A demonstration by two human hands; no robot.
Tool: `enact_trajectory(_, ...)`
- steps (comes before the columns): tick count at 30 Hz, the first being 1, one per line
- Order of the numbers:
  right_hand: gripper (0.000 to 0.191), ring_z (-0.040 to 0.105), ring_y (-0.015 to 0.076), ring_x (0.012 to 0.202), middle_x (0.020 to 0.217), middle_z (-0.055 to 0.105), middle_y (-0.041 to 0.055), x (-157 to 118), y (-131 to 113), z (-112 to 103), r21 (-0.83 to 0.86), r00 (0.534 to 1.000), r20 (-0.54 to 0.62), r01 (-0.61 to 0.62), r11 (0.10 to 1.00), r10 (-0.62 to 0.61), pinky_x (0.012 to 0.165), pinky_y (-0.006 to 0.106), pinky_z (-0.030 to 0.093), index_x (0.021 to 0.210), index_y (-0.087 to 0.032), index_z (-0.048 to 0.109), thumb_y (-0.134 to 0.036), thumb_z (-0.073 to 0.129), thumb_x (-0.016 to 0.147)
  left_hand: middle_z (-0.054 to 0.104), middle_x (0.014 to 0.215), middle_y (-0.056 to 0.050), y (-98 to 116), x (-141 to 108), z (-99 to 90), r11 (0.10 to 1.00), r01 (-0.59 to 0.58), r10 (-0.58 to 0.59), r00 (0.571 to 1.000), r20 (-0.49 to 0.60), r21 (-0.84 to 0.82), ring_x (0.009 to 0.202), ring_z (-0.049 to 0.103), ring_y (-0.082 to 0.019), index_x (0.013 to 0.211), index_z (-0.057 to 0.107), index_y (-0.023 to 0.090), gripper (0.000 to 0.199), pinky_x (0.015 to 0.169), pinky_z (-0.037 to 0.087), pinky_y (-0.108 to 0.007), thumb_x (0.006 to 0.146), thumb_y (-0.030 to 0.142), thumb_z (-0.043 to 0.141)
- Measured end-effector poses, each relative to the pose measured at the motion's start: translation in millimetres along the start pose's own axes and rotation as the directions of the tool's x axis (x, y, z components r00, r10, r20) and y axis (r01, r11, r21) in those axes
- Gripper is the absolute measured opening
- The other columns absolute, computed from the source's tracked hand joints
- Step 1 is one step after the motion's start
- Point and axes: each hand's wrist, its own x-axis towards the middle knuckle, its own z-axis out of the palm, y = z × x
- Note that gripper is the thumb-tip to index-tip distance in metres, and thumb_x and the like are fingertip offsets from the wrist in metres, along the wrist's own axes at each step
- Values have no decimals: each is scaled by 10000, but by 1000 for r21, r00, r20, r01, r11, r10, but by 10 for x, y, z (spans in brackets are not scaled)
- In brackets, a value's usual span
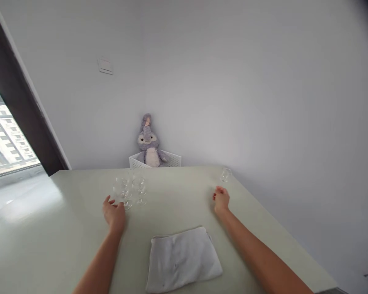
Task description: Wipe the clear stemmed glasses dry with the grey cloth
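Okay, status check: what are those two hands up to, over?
Left hand open, beside the clustered stemmed glasses. Right hand loosely curled, just short of the lone glass. Folded cloth nearer the camera, not blocking either reach.

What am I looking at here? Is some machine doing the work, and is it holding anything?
No machine: these are a person's two bare hands. There is just one picture, from a camera worn on that person's head, looking forward and down.

On the pale table lies a folded light cloth, near the person. Clear stemmed glasses stand clustered by the left hand; whether it touches one, I can't tell. The right hand has curled fingers, with nothing visible in its grip, and a lone clear glass just beyond it. Past the far edge, a plush toy sits in a white basket.
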Motion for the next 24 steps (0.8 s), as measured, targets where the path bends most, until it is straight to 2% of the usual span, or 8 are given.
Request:
enact_trajectory(2,416,476,44,504,961,535,58,251,-20,-228,0,995,-98,-11,1000,11,399,144,377,1076,-185,439,-155,428,662,479,881,-18,20,14,-39,1000,7,-7,996,-87,-8,703,467,-126,1149,414,191,554,733,402,-317,613,159,551)
enact_trajectory(5,474,503,61,515,927,555,48,519,-56,-351,3,997,-71,-35,999,35,425,169,423,1075,-196,453,-144,517,609,460,887,-19,36,20,-89,996,53,-62,989,-135,-69,713,456,-128,1128,418,192,534,728,407,-322,612,163,551)
enact_trajectory(8,367,507,77,490,778,579,22,640,-62,-272,-6,998,14,-55,998,55,410,183,426,945,-172,526,-168,576,582,447,893,-16,27,31,-121,989,92,-110,980,-164,-118,723,453,-125,1105,423,199,512,733,406,-318,610,157,550)
enact_trajectory(11,238,465,68,440,668,566,7,577,-24,-83,-21,997,61,-54,998,55,362,169,382,835,-149,543,-196,573,604,445,896,-14,5,54,-135,987,101,-123,974,-188,-126,736,461,-126,1090,427,208,494,732,403,-313,612,153,541)
enact_trajectory(14,185,440,60,413,634,560,-2,313,33,162,-23,984,170,-53,998,56,347,164,366,797,-143,543,-190,564,619,442,908,-18,-1,67,-138,984,113,-139,971,-197,-140,730,467,-126,1084,426,212,483,712,408,-314,617,159,537)
enact_trajectory(17,163,455,57,414,655,576,1,-95,69,424,-19,938,339,-70,997,73,364,171,387,782,-142,556,-168,564,621,439,911,-18,18,59,-137,982,112,-140,970,-196,-150,735,468,-125,1082,422,213,482,719,406,-316,618,154,541)
enact_trajectory(20,193,477,60,425,707,599,14,-548,70,672,-32,857,504,-100,994,102,384,183,418,814,-146,568,-134,562,621,442,907,-17,43,44,-136,982,105,-133,975,-179,-155,744,468,-124,1079,418,215,474,722,405,-313,627,148,541)
enact_trajectory(24,202,517,75,457,739,617,25,-1107,54,962,-79,707,691,-128,989,147,414,200,449,824,-147,589,-128,570,624,452,912,-17,54,35,-135,981,118,-142,977,-160,-154,747,471,-125,1074,415,218,455,716,409,-313,640,159,537)
